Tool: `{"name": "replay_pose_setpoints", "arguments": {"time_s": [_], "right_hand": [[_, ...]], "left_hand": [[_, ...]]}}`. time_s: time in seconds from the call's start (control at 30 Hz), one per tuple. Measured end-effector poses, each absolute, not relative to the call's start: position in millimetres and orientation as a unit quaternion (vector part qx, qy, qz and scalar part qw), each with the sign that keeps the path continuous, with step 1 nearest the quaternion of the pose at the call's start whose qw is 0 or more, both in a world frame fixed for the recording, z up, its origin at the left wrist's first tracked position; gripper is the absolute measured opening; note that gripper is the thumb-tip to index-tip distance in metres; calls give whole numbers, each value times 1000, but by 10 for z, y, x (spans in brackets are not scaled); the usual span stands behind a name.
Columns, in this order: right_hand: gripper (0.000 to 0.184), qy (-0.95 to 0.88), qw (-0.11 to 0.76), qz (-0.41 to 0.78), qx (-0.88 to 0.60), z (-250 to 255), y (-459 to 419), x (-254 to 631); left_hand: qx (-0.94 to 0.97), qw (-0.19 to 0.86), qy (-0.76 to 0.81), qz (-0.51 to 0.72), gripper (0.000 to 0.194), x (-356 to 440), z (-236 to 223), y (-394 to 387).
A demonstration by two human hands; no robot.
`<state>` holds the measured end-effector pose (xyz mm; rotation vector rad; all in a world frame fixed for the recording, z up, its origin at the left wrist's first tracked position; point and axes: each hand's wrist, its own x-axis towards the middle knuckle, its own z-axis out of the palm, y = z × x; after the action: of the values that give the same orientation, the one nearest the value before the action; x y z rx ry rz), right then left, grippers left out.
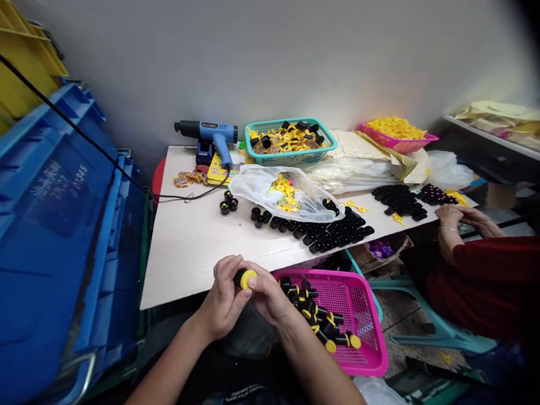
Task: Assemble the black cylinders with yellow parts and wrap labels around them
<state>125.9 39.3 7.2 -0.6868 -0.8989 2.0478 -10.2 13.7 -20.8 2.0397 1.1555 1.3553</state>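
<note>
Between my two hands, above the near edge of the white table [185, 253], is a small black cylinder with a yellow cap [248, 279]. My left hand [223, 292] wraps round its black body. The thumb of my right hand [268, 292] presses on the yellow cap, its fingers curled behind. Below and right of my right hand, a pink basket [371, 315] holds several black cylinders with yellow caps [324, 320]. Rows of black cylinders [333, 233] stand on the table beyond my hands. A clear plastic bag [257, 188] with yellow pieces and coloured beads lies behind them.
A blue heat gun [215, 135] stands at the back left, its black cord running left. Beside it is a teal basket [291, 157] of yellow and black parts. Blue crates [42, 225] line the left. A co-worker in a red sleeve [493, 275] works at the right.
</note>
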Motion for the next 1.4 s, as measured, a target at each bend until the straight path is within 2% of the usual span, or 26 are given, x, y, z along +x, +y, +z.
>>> {"name": "replay_pose_setpoints", "arguments": {"time_s": [0.1,0.2,0.3,0.37,0.43,0.5,0.6,0.7,0.77,0.9,1.1,1.17,1.27,1.4], "right_hand": [[35,-369,415,789,-262,39,375,1269],[35,-461,436,709,-306,77,361,1542],[37,-621,342,555,-434,194,346,2123],[33,-670,215,464,-538,273,358,2528],[33,-694,120,367,-608,343,444,2795],[33,-716,120,281,-628,416,660,2860],[30,-750,192,180,-607,528,1240,2662],[27,-777,132,107,-606,566,1936,2379],[19,-788,116,104,-596,516,2303,2251],[10,-799,122,103,-580,365,2592,2216],[14,-769,240,111,-581,400,2194,2340],[13,-748,343,188,-535,388,1902,2249],[14,-674,486,346,-435,287,1408,1982],[19,-558,491,570,-350,152,899,1645]], "left_hand": [[769,174,404,464,61,-57,-179,132],[796,182,364,449,62,-48,-126,223],[759,184,438,446,46,-178,-109,555],[671,176,573,435,33,-330,-136,913],[594,201,673,393,38,-474,-191,1306],[565,211,703,377,47,-563,-255,1644],[543,221,728,357,56,-579,-325,1940],[527,228,743,343,42,-544,-331,2013],[514,229,751,344,32,-549,-304,1982],[498,235,751,366,33,-636,-224,1744],[535,333,621,465,38,-562,-55,1006],[519,391,596,472,42,-446,40,781],[500,482,554,458,37,-281,175,535],[498,568,473,453,31,-185,233,318]]}}
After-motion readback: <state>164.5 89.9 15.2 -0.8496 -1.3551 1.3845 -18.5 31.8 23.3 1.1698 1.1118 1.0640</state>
